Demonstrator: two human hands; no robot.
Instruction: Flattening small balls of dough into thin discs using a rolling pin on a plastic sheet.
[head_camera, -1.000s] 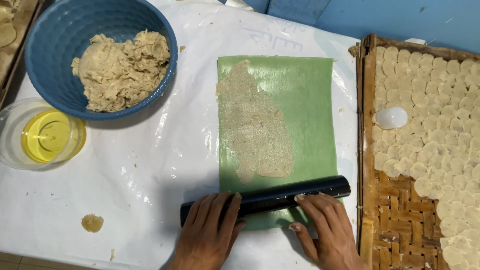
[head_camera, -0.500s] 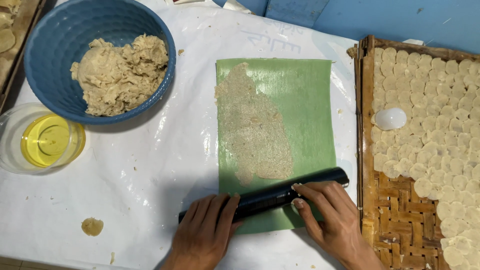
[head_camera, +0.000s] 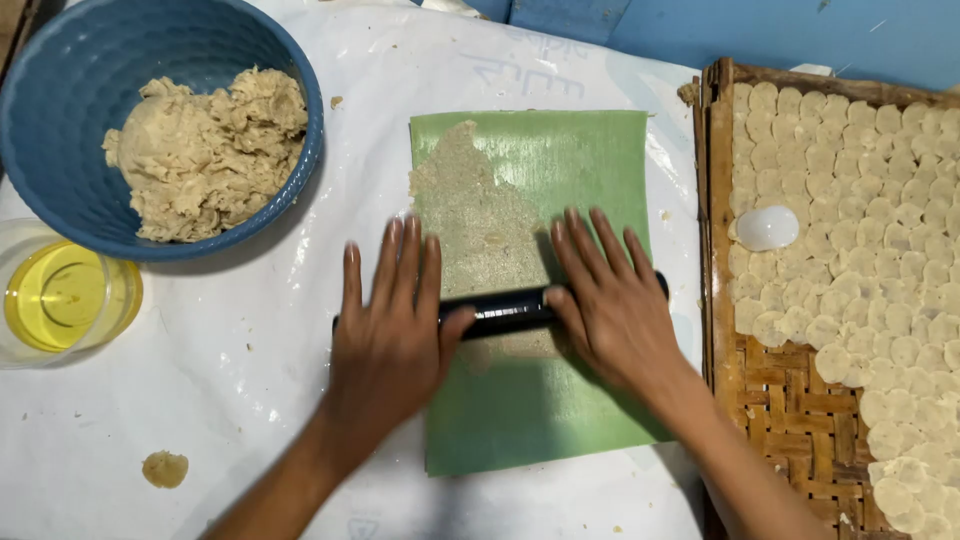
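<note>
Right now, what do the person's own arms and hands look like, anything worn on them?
Both forearms are bare as far as the picture shows: no sleeves or gloves. The left hand and right hand show no rings, watch or bracelets. Fingernails are short and plain. No markings show.

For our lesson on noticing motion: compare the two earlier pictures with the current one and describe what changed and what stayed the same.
The black roller has travelled from the near edge of the green sheet up to its middle, over the flattened dough. The left hand and right hand moved with it, now lying flat with fingers stretched out. The blue bowl, the cup of yellow oil and the woven tray stayed put.
</note>
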